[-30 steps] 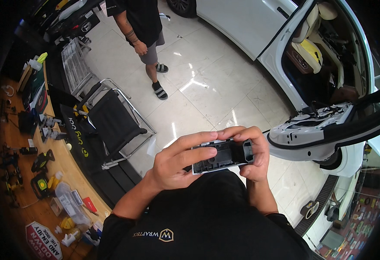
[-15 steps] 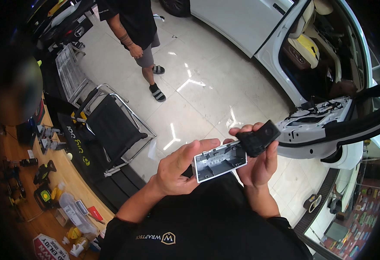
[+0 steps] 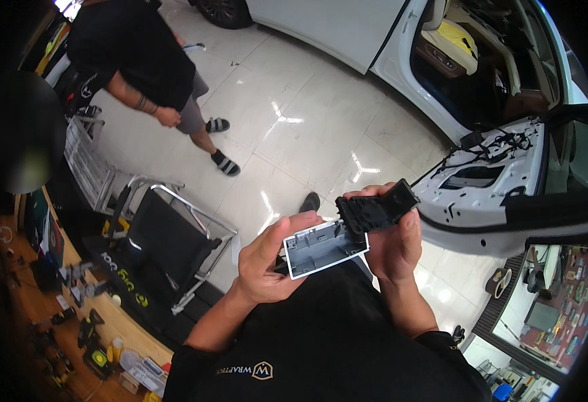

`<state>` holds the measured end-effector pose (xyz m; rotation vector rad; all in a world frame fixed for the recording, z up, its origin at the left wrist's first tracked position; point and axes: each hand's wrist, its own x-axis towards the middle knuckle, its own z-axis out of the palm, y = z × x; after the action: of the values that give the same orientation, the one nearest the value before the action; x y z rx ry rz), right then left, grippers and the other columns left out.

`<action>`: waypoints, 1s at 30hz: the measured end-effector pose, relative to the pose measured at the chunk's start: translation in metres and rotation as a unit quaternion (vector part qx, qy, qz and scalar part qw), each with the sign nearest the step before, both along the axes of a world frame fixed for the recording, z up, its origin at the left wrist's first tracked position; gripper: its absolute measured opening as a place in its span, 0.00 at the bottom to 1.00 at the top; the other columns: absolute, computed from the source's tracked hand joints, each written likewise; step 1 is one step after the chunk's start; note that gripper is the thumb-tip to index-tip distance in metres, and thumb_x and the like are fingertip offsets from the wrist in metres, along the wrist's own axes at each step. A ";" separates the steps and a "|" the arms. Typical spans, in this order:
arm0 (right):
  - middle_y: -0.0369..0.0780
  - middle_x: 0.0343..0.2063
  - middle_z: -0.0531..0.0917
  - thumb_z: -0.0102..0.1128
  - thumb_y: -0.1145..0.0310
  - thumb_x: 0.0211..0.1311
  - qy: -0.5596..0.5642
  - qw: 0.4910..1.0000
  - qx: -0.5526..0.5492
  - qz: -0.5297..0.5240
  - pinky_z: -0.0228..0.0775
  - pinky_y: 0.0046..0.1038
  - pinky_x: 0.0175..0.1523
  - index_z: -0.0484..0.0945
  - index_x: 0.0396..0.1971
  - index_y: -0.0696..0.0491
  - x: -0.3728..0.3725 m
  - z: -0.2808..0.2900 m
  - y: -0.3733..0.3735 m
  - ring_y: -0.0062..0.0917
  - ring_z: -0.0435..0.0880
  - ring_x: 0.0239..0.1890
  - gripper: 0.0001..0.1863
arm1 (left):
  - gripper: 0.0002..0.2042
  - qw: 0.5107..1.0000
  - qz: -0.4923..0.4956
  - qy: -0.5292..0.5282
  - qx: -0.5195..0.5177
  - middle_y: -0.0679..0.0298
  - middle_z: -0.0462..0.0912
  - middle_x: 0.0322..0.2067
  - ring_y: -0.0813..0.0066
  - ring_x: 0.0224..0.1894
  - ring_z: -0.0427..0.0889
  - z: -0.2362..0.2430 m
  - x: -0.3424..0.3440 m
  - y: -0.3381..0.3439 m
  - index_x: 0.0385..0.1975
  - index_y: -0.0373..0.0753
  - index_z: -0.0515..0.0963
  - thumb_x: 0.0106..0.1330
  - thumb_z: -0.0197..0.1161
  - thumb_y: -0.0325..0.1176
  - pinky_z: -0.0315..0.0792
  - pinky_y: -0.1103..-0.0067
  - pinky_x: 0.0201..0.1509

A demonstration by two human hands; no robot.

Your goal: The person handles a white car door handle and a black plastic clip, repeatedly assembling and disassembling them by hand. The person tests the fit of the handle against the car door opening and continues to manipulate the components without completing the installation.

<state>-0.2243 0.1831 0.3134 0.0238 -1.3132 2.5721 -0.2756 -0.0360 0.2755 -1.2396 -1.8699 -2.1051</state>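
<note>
In front of my chest, my left hand [image 3: 262, 263] grips a small rectangular box [image 3: 326, 250] by its left end. The box is light plastic with a white rim, and its open side shows a grey interior with ribs and clips. My right hand [image 3: 398, 253] holds a black plastic piece [image 3: 378, 207] with a ridged, stepped shape. Its left end overlaps the upper right corner of the box; whether the two parts are joined cannot be made out. Some fingers of both hands are hidden behind the parts.
A white car [image 3: 327, 27] stands ahead, its opened door [image 3: 468, 194] stripped to bare metal and wiring at right. A black chair [image 3: 170, 231] and a person [image 3: 140, 74] are at left. Tools lie on a wooden workbench [image 3: 22, 295], lower left.
The black piece has turned in my right hand, showing more of its ridged side. The box stays in my left hand. The person ahead appears larger and farther left as my view shifts.
</note>
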 end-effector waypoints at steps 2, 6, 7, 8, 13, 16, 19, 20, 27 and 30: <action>0.55 0.57 0.81 0.65 0.51 0.74 0.005 1.000 -0.020 -0.017 0.74 0.49 0.69 0.72 0.59 0.59 -0.037 -0.011 0.031 0.47 0.83 0.63 0.28 | 0.52 0.999 0.000 -0.039 0.031 0.37 0.80 0.64 0.45 0.63 0.85 -0.009 -0.034 0.034 0.82 0.39 0.57 0.55 0.76 0.14 0.82 0.63 0.64; 0.56 0.57 0.83 0.70 0.57 0.72 0.024 0.999 -0.007 -0.038 0.71 0.46 0.71 0.73 0.57 0.57 -0.122 -0.013 0.104 0.43 0.84 0.62 0.25 | 0.44 0.994 -0.020 -0.093 0.054 0.39 0.79 0.64 0.46 0.63 0.86 -0.006 -0.110 0.106 0.75 0.39 0.69 0.54 0.75 0.11 0.82 0.63 0.64; 0.56 0.57 0.83 0.70 0.58 0.71 0.029 0.999 0.002 -0.040 0.71 0.45 0.71 0.73 0.57 0.57 -0.141 -0.013 0.124 0.42 0.84 0.62 0.25 | 0.39 0.997 -0.018 -0.063 0.028 0.39 0.80 0.64 0.46 0.63 0.86 -0.002 -0.127 0.120 0.70 0.39 0.73 0.54 0.75 0.12 0.83 0.63 0.63; 0.55 0.58 0.83 0.70 0.61 0.71 0.050 0.998 0.013 -0.029 0.71 0.44 0.71 0.73 0.59 0.57 -0.159 -0.010 0.145 0.40 0.84 0.62 0.24 | 0.35 0.999 -0.015 -0.028 0.006 0.39 0.80 0.64 0.45 0.63 0.86 0.003 -0.146 0.133 0.64 0.38 0.77 0.54 0.76 0.12 0.83 0.63 0.63; 0.53 0.59 0.83 0.72 0.68 0.68 0.087 0.988 0.124 -0.031 0.74 0.40 0.70 0.74 0.60 0.58 -0.243 0.017 0.234 0.37 0.84 0.63 0.25 | 0.23 0.999 -0.010 -0.006 -0.042 0.40 0.80 0.61 0.47 0.59 0.88 0.018 -0.224 0.198 0.44 0.40 0.79 0.51 0.83 0.17 0.85 0.62 0.60; 0.52 0.59 0.83 0.72 0.70 0.68 0.090 0.986 0.130 -0.048 0.74 0.38 0.70 0.74 0.60 0.58 -0.284 0.025 0.279 0.35 0.84 0.62 0.24 | 0.21 0.998 -0.021 -0.051 -0.022 0.39 0.80 0.61 0.47 0.60 0.87 0.010 -0.269 0.245 0.43 0.40 0.78 0.53 0.81 0.17 0.84 0.62 0.61; 0.52 0.60 0.84 0.72 0.70 0.68 0.061 0.987 0.130 -0.067 0.74 0.37 0.70 0.75 0.59 0.58 -0.312 0.019 0.327 0.33 0.84 0.62 0.24 | 0.20 0.997 -0.046 -0.057 -0.015 0.37 0.78 0.64 0.46 0.63 0.84 0.004 -0.331 0.304 0.44 0.40 0.79 0.54 0.80 0.18 0.81 0.62 0.64; 0.51 0.60 0.84 0.72 0.70 0.69 0.054 0.986 0.144 -0.071 0.74 0.36 0.70 0.75 0.59 0.59 -0.322 0.018 0.345 0.32 0.84 0.62 0.23 | 0.20 0.997 -0.057 -0.054 -0.011 0.37 0.77 0.64 0.46 0.64 0.84 0.002 -0.353 0.328 0.44 0.40 0.79 0.54 0.80 0.18 0.81 0.62 0.64; 0.49 0.55 0.86 0.68 0.66 0.72 -0.022 0.957 0.141 -0.252 0.75 0.36 0.67 0.75 0.59 0.58 -0.381 0.027 0.490 0.31 0.85 0.59 0.21 | 0.21 0.971 -0.228 -0.063 -0.035 0.39 0.78 0.64 0.50 0.64 0.84 0.011 -0.489 0.497 0.46 0.40 0.78 0.55 0.78 0.16 0.81 0.64 0.63; 0.52 0.54 0.85 0.66 0.61 0.73 -0.046 0.936 0.106 -0.334 0.74 0.38 0.67 0.73 0.59 0.59 -0.393 0.031 0.556 0.35 0.85 0.58 0.23 | 0.21 0.954 -0.287 -0.054 -0.061 0.39 0.79 0.63 0.51 0.63 0.84 0.002 -0.535 0.572 0.45 0.40 0.79 0.54 0.77 0.15 0.81 0.64 0.62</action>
<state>-0.6169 0.7391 0.3444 -0.4316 -1.3304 1.8719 -0.8105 0.5360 0.2772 -1.9281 -1.8701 -2.3831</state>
